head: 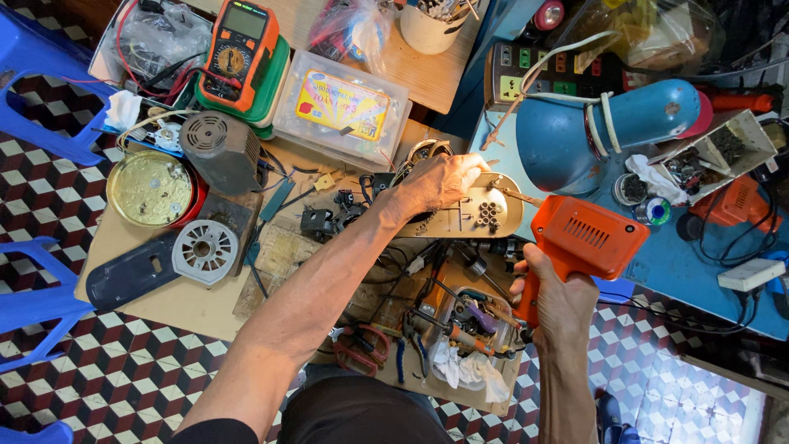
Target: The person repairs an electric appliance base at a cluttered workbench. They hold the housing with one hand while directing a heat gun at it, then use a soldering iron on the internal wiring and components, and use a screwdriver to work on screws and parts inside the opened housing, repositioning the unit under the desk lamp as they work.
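My right hand (552, 298) grips the handle of an orange soldering gun (585, 237), whose tip points left toward a beige metal plate (460, 220) on the workbench. My left hand (440, 181) rests on that plate's upper edge, fingers pinched near the gun's tip and a small cluster of dark round parts (488, 214). What the left fingers hold is too small to tell. Wires and a dark coil lie under the left wrist.
An orange multimeter (237, 49), a clear plastic parts box (341, 108), a grey motor (220, 148), a round brass lid (151, 187) and a white fan wheel (204, 251) lie left. A blue lamp (604, 127) stands right. Tools fill a tray (460, 345) below. Blue plastic chairs (33, 90) stand at left.
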Demonstrator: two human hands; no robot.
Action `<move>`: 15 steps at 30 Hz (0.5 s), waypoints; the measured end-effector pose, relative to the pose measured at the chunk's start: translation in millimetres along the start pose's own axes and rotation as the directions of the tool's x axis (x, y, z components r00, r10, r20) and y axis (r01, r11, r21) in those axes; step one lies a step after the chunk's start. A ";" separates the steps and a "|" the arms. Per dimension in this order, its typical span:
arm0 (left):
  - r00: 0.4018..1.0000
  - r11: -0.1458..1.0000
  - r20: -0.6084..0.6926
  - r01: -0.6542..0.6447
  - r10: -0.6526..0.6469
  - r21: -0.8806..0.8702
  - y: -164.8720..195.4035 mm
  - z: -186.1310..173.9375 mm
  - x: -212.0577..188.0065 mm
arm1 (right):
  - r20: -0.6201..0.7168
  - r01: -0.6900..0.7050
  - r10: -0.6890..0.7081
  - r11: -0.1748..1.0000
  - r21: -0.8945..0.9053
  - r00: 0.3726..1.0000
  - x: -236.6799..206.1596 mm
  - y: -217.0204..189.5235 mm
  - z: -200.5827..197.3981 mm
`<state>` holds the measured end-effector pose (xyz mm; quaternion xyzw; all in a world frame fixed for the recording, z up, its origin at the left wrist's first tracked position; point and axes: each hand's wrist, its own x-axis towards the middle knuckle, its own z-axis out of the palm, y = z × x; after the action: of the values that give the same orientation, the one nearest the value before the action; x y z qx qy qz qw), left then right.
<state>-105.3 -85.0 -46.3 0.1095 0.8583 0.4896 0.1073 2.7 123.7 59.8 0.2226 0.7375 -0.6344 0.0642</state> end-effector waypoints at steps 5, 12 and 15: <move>1.000 1.000 0.003 0.003 -0.003 -0.001 -2.3 1.8 1.7 | -0.006 -0.004 0.004 1.000 -0.007 1.000 2.1 1.2 1.1; 1.000 1.000 0.004 -0.007 0.007 -0.023 -5.7 4.5 4.0 | -0.002 -0.004 0.004 1.000 -0.015 1.000 1.9 0.8 1.0; 1.000 0.999 -0.011 -0.015 0.015 -0.034 -5.5 3.4 3.0 | -0.011 -0.015 0.015 0.999 -0.034 1.000 3.4 0.5 3.9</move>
<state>-107.7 -84.1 -53.0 0.1115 0.8495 0.5057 0.1011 -0.8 120.8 57.3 0.2304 0.7469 -0.6200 0.0685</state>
